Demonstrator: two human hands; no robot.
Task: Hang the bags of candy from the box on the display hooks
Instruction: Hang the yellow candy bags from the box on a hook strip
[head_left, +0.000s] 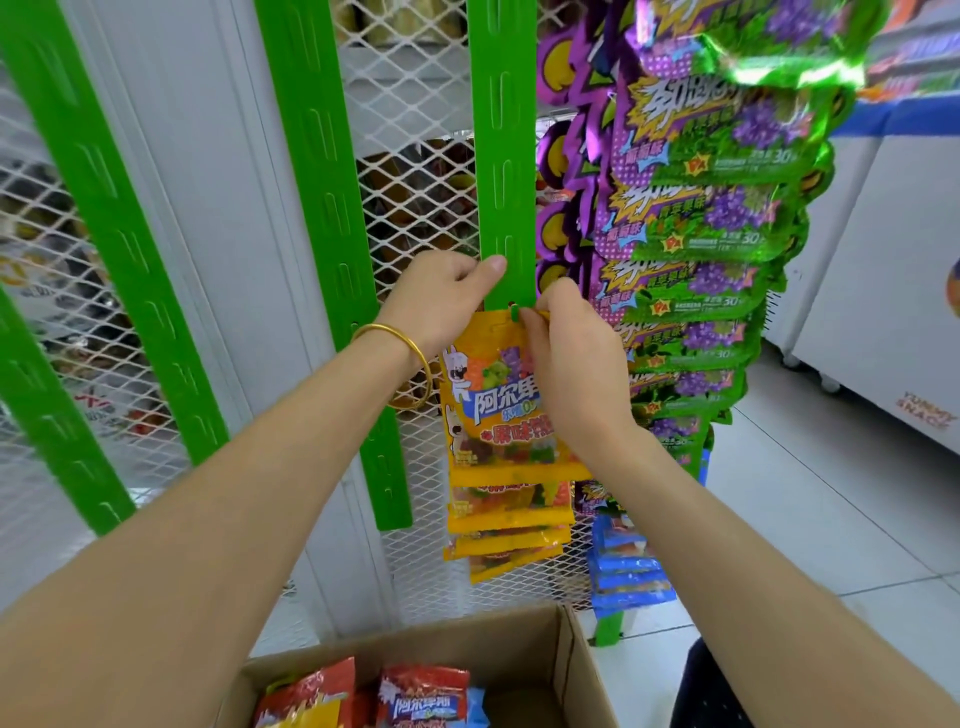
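Two hands meet at the lower part of a green strip on the wire display. The left hand, with a gold bracelet on the wrist, holds the strip: the thumb lies flat across its front and the other fingers curl at its left edge. The right hand pinches the top edge of a yellow bag with curled fingers, just beside a small green hook. The bag hangs flat against the strip, above more yellow bags. Below stands the open box with red bags inside.
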